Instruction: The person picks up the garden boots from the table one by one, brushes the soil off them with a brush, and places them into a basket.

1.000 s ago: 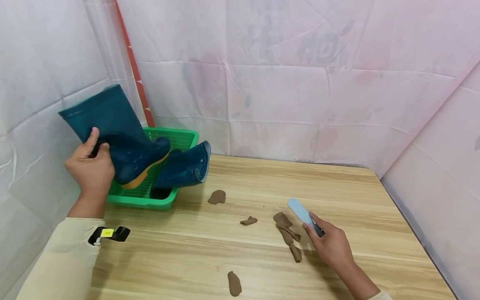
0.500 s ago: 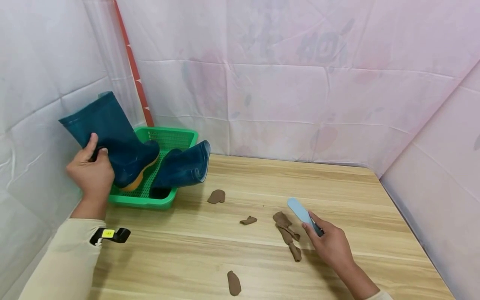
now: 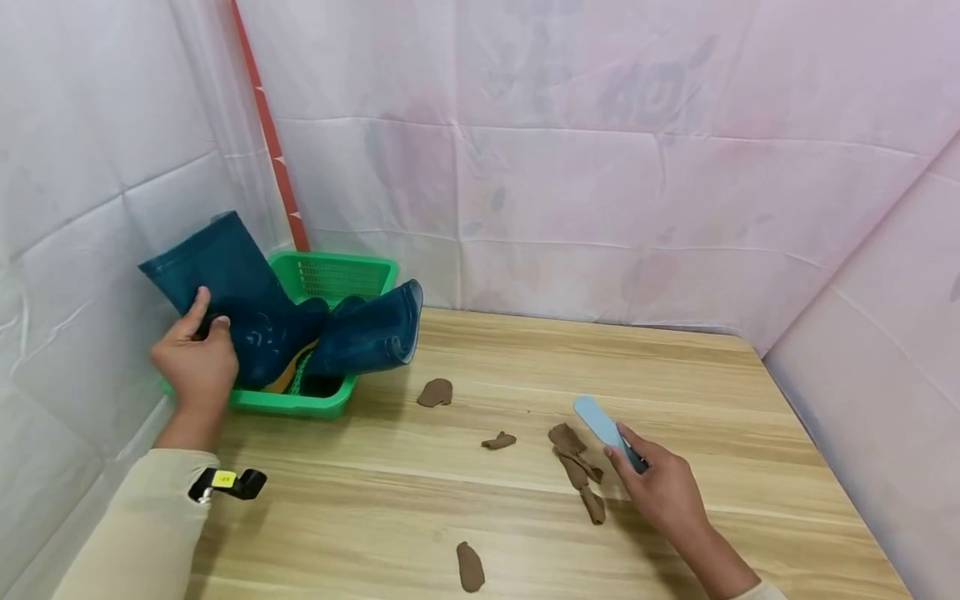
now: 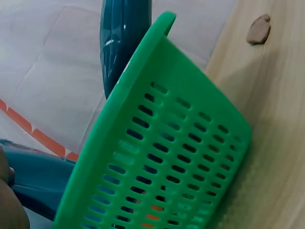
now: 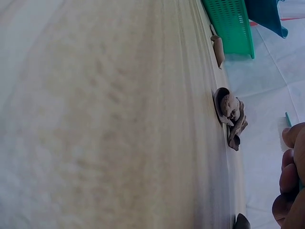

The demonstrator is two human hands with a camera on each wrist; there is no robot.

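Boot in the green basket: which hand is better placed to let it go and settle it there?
The left hand. It already grips the shaft of the boot, whose sole is down in the basket. The right hand is far across the table, holding a light blue scraper.

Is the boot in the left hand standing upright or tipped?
Tipped. The boot leans left, its shaft angled toward the wall, its sole lifted at a slant in the green basket; the left hand grips its shaft.
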